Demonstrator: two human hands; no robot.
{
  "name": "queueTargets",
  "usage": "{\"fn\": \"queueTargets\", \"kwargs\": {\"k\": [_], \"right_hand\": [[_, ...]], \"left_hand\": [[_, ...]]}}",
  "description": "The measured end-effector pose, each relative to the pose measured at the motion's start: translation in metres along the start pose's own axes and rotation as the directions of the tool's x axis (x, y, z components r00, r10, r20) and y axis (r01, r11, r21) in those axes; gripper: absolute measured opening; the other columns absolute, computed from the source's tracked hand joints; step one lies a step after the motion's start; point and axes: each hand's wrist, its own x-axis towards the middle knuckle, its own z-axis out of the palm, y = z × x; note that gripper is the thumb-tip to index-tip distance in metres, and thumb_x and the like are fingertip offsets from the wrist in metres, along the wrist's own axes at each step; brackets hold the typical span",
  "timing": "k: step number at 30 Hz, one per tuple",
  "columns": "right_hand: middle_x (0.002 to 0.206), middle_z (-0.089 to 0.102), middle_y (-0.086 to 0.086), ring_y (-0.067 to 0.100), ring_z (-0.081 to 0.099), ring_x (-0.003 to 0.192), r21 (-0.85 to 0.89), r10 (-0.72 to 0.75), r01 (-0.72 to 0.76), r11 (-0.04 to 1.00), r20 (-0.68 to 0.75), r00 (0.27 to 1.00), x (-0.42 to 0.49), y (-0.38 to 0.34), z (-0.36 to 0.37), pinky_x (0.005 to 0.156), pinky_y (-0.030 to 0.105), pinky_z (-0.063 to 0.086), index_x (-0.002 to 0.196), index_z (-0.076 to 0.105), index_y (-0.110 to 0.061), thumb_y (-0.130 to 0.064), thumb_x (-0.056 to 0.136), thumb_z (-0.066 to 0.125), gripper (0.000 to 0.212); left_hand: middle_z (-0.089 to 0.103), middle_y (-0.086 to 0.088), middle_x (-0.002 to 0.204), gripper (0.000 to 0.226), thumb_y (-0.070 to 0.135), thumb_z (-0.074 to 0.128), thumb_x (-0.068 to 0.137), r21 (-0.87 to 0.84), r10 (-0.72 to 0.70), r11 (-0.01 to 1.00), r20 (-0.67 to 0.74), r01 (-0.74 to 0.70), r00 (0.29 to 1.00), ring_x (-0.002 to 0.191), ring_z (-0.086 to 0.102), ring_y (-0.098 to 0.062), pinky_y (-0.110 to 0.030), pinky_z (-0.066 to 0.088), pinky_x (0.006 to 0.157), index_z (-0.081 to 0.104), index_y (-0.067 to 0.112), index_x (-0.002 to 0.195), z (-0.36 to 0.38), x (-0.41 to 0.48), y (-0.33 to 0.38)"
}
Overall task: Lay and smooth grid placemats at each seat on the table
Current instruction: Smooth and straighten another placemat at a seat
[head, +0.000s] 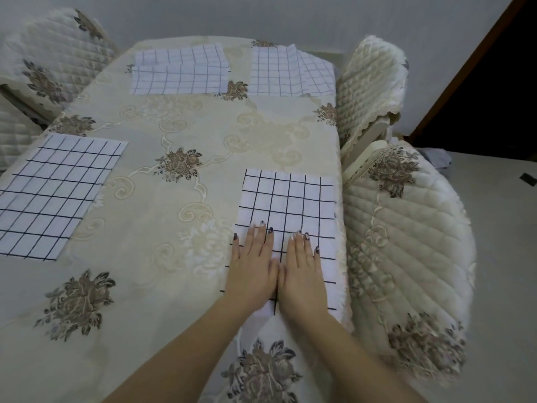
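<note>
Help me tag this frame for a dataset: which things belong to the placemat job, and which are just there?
Job: near-right placemat, pressed by the flat left hand and right hand; near-left placemat; far-left placemat; far-right placemat; floral tablecloth.
Just there: near-right chair; far-right chair; far-left chair.

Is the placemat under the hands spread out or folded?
Spread out: the placemat lies flat in one layer, grid lines unbroken, with the left hand and right hand flat on it.
</note>
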Motion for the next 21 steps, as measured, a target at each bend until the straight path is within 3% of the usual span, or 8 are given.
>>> {"fn": "queueTargets", "kwargs": {"k": [2,4,5,7,9,15,19,21], "right_hand": [[0.149,0.04,0.011,0.026,0.043,0.136,-0.044,0.047,-0.045,0.998,0.047,0.998,-0.014,-0.003,0.011,0.112,0.038,0.014,0.139,0.046,-0.002,-0.034,0.096,0.027,0.057],[0.147,0.043,0.012,0.027,0.044,0.135,-0.082,0.088,-0.085,0.993,0.039,0.995,-0.022,0.003,0.015,0.113,0.039,0.01,0.138,0.047,-0.002,-0.039,0.099,0.022,0.059],[0.151,0.037,0.011,0.025,0.037,0.139,-0.095,0.095,-0.091,0.991,0.032,0.995,-0.026,0.006,0.014,0.114,0.039,0.004,0.143,0.04,-0.003,-0.045,0.101,0.013,0.065],[0.159,0.003,0.006,0.018,0.004,0.148,-0.143,0.085,-0.083,0.986,0.008,0.996,-0.033,0.018,0.013,0.116,0.038,-0.011,0.151,0.006,-0.01,-0.057,0.094,0.0,0.074],[0.155,-0.022,-0.001,0.014,-0.018,0.146,-0.141,0.105,-0.1,0.985,0.03,0.994,-0.039,0.03,0.009,0.117,0.039,-0.017,0.147,-0.018,-0.016,-0.063,0.091,0.0,0.076],[0.161,-0.016,0.005,0.022,-0.013,0.148,-0.209,0.234,-0.212,0.955,0.088,0.968,-0.052,0.044,-0.003,0.119,0.044,-0.007,0.151,-0.015,-0.013,-0.063,0.089,-0.007,0.08],[0.162,-0.007,0.006,0.022,-0.008,0.149,-0.054,0.213,-0.208,0.977,0.107,0.971,-0.05,0.038,-0.019,0.12,0.042,-0.003,0.153,-0.005,-0.011,-0.052,0.1,0.015,0.07],[0.162,0.005,0.008,0.021,0.003,0.149,0.17,0.181,-0.192,0.966,0.082,0.98,-0.051,0.033,-0.03,0.121,0.038,0.006,0.153,0.006,-0.008,-0.048,0.101,0.025,0.068]], "left_hand": [[0.004,-0.004,0.161,0.071,0.045,-0.002,0.09,0.023,-0.002,1.0,0.024,0.002,1.0,0.148,-0.007,-0.022,-0.044,-0.011,0.118,0.013,0.016,0.153,0.01,-0.019,0.003],[0.011,-0.005,0.161,0.068,0.046,0.005,0.093,0.075,-0.021,0.997,0.065,0.016,0.998,0.149,0.001,-0.025,-0.047,-0.003,0.118,0.02,0.016,0.152,0.019,-0.032,-0.004],[0.02,-0.006,0.159,0.066,0.047,0.011,0.095,0.085,-0.028,0.996,0.078,0.021,0.997,0.148,0.01,-0.026,-0.048,0.004,0.116,0.027,0.015,0.15,0.02,-0.037,-0.009],[0.031,-0.007,0.155,0.064,0.049,0.02,0.097,0.109,-0.034,0.994,0.068,0.026,0.997,0.146,0.022,-0.026,-0.049,0.011,0.113,0.035,0.013,0.147,0.024,-0.042,-0.02],[0.032,-0.007,0.154,0.066,0.052,0.016,0.097,0.129,-0.046,0.991,0.048,0.039,0.998,0.145,0.024,-0.026,-0.05,0.012,0.113,0.035,0.012,0.147,0.023,-0.047,-0.032],[-0.001,-0.002,0.162,0.081,0.057,-0.009,0.085,0.108,-0.108,0.989,0.107,0.097,0.988,0.149,-0.007,-0.019,-0.043,-0.009,0.119,0.002,0.015,0.153,0.009,-0.057,-0.05],[0.003,-0.004,0.162,0.067,0.049,0.02,0.099,-0.226,-0.118,0.963,0.149,0.15,0.982,0.149,-0.002,-0.017,-0.039,-0.004,0.12,0.006,0.011,0.153,-0.012,-0.054,-0.055],[0.011,-0.005,0.161,0.064,0.04,0.035,0.101,-0.499,-0.193,0.833,0.146,0.241,0.97,0.148,0.009,-0.018,-0.037,0.007,0.121,0.011,0.011,0.153,-0.031,-0.057,-0.049]]}}
